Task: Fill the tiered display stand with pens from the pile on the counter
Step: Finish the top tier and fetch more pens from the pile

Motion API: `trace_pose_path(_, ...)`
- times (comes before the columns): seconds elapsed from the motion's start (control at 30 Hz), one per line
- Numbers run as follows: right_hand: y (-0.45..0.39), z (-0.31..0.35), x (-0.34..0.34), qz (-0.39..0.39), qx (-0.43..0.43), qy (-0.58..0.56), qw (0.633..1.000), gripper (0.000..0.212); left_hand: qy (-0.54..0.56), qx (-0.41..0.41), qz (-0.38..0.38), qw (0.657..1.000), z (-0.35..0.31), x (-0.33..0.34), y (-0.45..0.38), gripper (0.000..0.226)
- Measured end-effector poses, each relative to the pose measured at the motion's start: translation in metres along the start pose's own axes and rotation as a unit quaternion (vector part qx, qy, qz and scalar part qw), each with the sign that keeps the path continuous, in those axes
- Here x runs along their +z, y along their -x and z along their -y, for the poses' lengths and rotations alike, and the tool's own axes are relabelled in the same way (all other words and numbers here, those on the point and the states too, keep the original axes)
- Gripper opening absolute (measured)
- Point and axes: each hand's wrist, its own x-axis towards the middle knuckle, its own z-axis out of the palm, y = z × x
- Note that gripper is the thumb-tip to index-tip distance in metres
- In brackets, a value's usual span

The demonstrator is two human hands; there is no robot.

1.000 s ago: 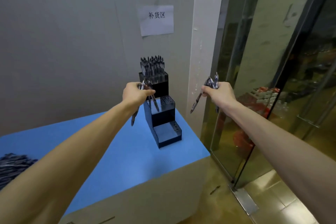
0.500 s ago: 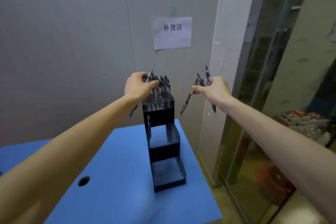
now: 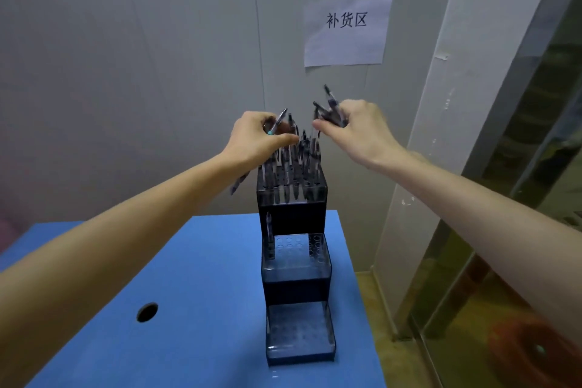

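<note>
At lower left of the frame a round hole is cut in the blue counter, which fills the lower left and centre. The left forearm crosses from the lower left edge up toward the centre, ending in the left hand just above the stand's top tier. Its fingers are curled round a few pens; one sticks up past the knuckles, and another pokes out below the wrist, slanting down to the left. The thumb lies against the pens already standing in the top tier.

The stand sits in the centre of the frame near the counter's right edge, three dark steps rising away from the camera. The top tier is crowded with upright pens. The middle tier holds a single pen at its left edge, the other holes showing open. The bottom tier, lowest in the frame, shows bare holes.

Just right of centre the right hand hovers over the top tier's right side, fingers closed on a bundle of pens that fan up and to the left. One of its fingertips is close to the standing pens; whether it touches them is blurred.

On the wall at upper right hangs a paper sign with printed characters. A glass door fills the right edge
</note>
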Motion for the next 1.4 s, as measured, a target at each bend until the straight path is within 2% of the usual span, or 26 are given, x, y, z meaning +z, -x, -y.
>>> trace_pose_path(0.07,-0.004,-0.005,0.008,0.021,-0.026,0.035,0.999,0.040,-0.013,-0.001,0.003,1.000,0.002,0.004,0.003,0.023)
trace_pose_path(0.23,-0.002,-0.021,0.017,0.050,-0.049,0.044,0.997,0.046,-0.055,-0.003,-0.003,0.999,-0.001,0.008,0.005,0.026)
trace_pose_path(0.53,-0.010,-0.027,0.013,0.036,-0.015,-0.002,0.999,0.050,-0.064,-0.002,-0.020,0.998,-0.006,0.008,0.002,0.022)
trace_pose_path(0.77,-0.010,-0.030,0.023,0.060,-0.062,0.037,0.996,0.044,-0.119,-0.015,-0.002,0.993,-0.001,0.013,0.001,0.018)
trace_pose_path(0.97,-0.018,-0.028,0.027,0.132,-0.017,0.069,0.989,0.052,-0.251,-0.027,0.075,0.965,-0.007,0.006,-0.008,0.033)
trace_pose_path(1.13,-0.019,-0.022,0.029,0.166,-0.029,0.089,0.982,0.046,-0.353,0.050,0.073,0.931,0.000,0.018,-0.004,0.045)
trace_pose_path(1.27,-0.015,-0.021,0.033,0.167,-0.028,0.105,0.980,0.047,-0.387,0.101,0.066,0.914,0.002,0.018,-0.001,0.037)
trace_pose_path(1.4,-0.011,-0.025,0.027,0.144,-0.047,0.072,0.986,0.039,-0.348,0.141,0.026,0.927,0.006,0.016,0.005,0.051)
